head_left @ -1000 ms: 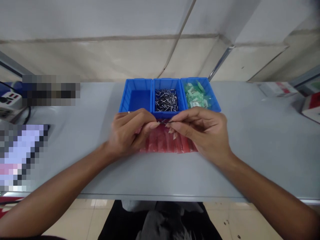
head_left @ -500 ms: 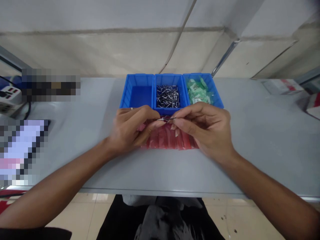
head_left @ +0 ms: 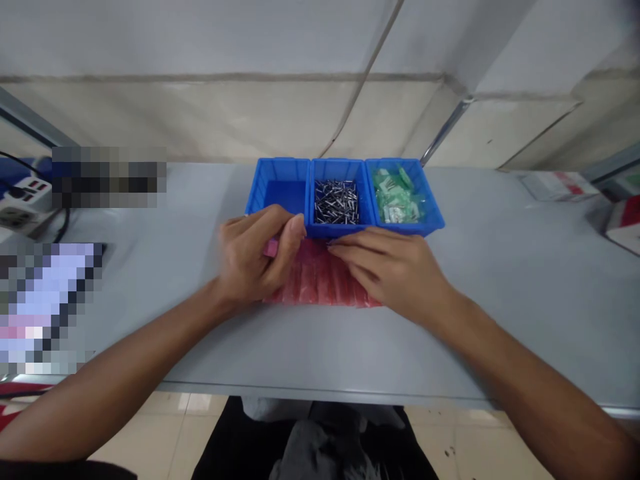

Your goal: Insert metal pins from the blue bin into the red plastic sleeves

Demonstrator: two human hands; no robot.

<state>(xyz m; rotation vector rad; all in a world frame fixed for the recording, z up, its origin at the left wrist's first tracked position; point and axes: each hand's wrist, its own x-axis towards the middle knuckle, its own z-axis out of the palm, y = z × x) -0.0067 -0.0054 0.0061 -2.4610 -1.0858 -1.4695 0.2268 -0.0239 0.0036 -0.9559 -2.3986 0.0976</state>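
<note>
Red translucent plastic packets (head_left: 320, 277) lie in an overlapping row on the grey table (head_left: 525, 253), at 12 o'clock from the person's wrists. Nearest, the right hand (head_left: 387, 267) rests on their right end, open and flat, fingers extended, holding nothing visible, fingertips just short of the bin wall. The left hand (head_left: 255, 257) stands curled at the packets' left end, thumb raised, fingers folded toward the palm; a small pink piece (head_left: 271, 248) shows beside its fingers, and whether it is gripped cannot be told. Beyond, at the packets' far edge, sits a three-compartment blue plastic bin (head_left: 340, 231). Middle compartment: steel pins (head_left: 336, 202) in a loose heap. Right compartment: green plastic packets (head_left: 397, 197). Farther, at 10 o'clock, a white power strip (head_left: 27, 210); at 2 o'clock, a printed cardboard box (head_left: 559, 186).
</note>
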